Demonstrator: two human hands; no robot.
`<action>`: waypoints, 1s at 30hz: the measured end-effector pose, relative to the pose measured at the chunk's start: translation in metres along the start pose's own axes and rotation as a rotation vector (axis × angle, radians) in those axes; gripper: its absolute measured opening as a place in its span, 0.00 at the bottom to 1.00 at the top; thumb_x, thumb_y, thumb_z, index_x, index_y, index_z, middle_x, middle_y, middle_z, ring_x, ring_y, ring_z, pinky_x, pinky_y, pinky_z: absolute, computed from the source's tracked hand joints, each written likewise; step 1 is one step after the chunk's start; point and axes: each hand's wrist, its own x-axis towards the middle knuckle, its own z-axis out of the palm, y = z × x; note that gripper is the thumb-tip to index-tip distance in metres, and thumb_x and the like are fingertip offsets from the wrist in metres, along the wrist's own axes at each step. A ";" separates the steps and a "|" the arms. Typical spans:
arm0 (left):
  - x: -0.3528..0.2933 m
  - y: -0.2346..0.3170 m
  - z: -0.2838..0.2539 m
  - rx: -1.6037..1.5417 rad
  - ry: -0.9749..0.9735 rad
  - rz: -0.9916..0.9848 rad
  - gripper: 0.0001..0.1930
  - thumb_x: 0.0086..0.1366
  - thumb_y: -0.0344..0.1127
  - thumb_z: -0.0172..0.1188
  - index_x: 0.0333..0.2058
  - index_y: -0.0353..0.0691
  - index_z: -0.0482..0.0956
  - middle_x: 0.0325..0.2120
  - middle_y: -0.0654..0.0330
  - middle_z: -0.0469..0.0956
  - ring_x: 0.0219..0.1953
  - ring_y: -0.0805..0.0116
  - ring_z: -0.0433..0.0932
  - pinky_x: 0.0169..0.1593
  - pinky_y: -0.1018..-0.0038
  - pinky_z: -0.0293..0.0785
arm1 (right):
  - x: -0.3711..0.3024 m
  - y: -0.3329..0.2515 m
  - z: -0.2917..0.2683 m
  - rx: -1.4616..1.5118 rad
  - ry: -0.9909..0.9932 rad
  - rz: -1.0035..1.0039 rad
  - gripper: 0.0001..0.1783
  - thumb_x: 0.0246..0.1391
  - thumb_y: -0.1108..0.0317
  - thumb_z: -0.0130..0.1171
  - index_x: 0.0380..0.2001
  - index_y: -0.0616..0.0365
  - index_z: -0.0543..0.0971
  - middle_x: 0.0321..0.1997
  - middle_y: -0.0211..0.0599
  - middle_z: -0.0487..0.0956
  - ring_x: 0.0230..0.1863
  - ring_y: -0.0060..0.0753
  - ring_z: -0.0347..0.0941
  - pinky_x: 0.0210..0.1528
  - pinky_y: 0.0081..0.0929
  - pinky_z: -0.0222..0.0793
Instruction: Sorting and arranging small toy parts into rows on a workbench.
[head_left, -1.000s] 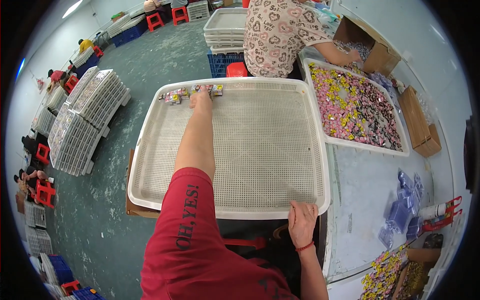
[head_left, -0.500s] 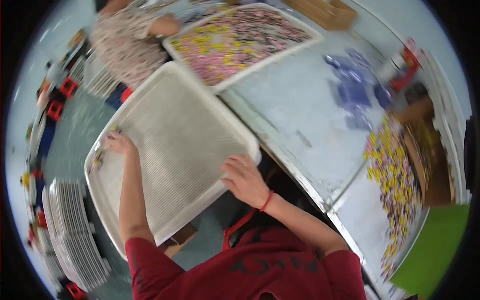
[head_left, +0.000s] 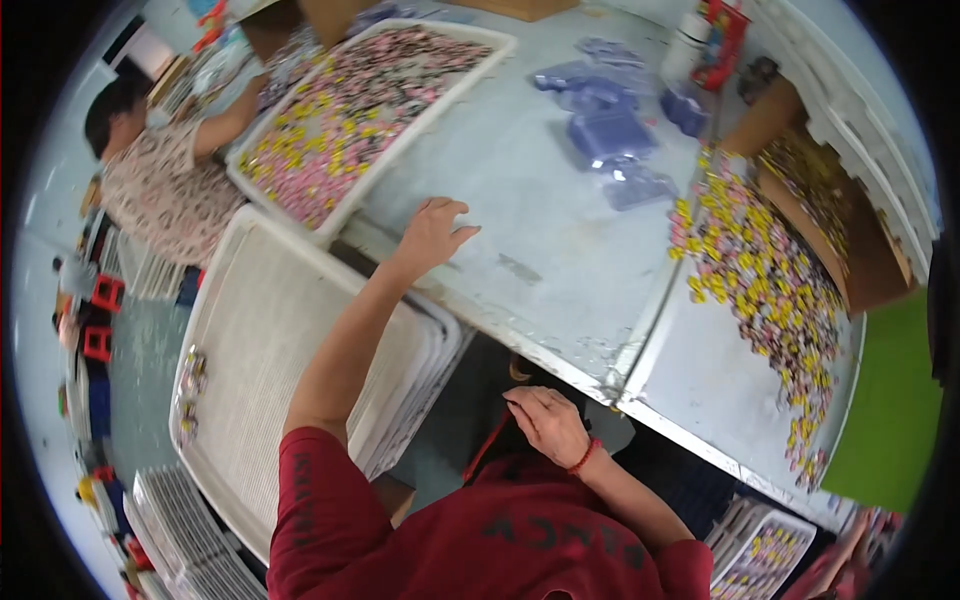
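Observation:
My left hand (head_left: 434,238) hovers over the edge of the pale table (head_left: 500,225), its thumb and fingers apart and nothing in them. My right hand (head_left: 551,425) is in front of the table's near edge, fingers loosely bent, with no visible object in it. A large white tray (head_left: 280,310) with a ribbed bottom lies under my left forearm, on top of other trays. A few small shiny-wrapped pieces (head_left: 188,385) rest along its left side. Beyond it, another white tray (head_left: 487,45) holds many small yellow, pink and dark pieces (head_left: 345,120).
Blue translucent plastic packs (head_left: 605,125) lie on the table. At right, a cardboard box (head_left: 880,235) stands by a spread pile of wrapped pieces (head_left: 755,290). A co-worker (head_left: 160,190) is at the far left. Stacked trays (head_left: 185,520) stand lower left; a filled crate (head_left: 765,555) sits lower right.
My left hand has left the tray's left side and swung right to the table edge. My right hand has let go of the tray rim and come nearer my body. The view has shifted.

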 end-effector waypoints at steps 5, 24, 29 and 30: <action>0.058 0.044 0.052 -0.011 -0.122 -0.108 0.18 0.55 0.39 0.65 0.41 0.36 0.77 0.39 0.50 0.78 0.45 0.49 0.74 0.50 0.59 0.69 | -0.019 0.026 -0.019 0.040 0.106 0.182 0.10 0.53 0.74 0.58 0.40 0.59 0.76 0.35 0.42 0.80 0.33 0.43 0.79 0.33 0.32 0.75; 0.086 0.181 0.152 -0.119 -0.237 -0.046 0.10 0.52 0.37 0.67 0.26 0.36 0.79 0.24 0.51 0.77 0.26 0.51 0.77 0.31 0.62 0.73 | -0.051 0.055 -0.061 0.416 0.135 0.376 0.10 0.54 0.73 0.56 0.41 0.60 0.76 0.38 0.46 0.79 0.36 0.49 0.78 0.37 0.35 0.74; 0.060 0.198 0.138 -0.204 -0.218 -0.130 0.13 0.57 0.43 0.63 0.31 0.38 0.81 0.26 0.53 0.80 0.30 0.53 0.79 0.35 0.65 0.74 | -0.062 0.058 -0.064 0.385 0.144 0.289 0.11 0.54 0.76 0.55 0.42 0.60 0.75 0.36 0.44 0.80 0.34 0.43 0.79 0.35 0.31 0.75; 0.059 0.197 0.138 -0.242 -0.201 -0.157 0.13 0.58 0.44 0.63 0.33 0.40 0.82 0.28 0.53 0.80 0.30 0.52 0.79 0.35 0.66 0.74 | -0.067 0.059 -0.063 0.350 0.157 0.251 0.13 0.54 0.78 0.53 0.44 0.61 0.74 0.34 0.42 0.81 0.32 0.36 0.80 0.34 0.26 0.76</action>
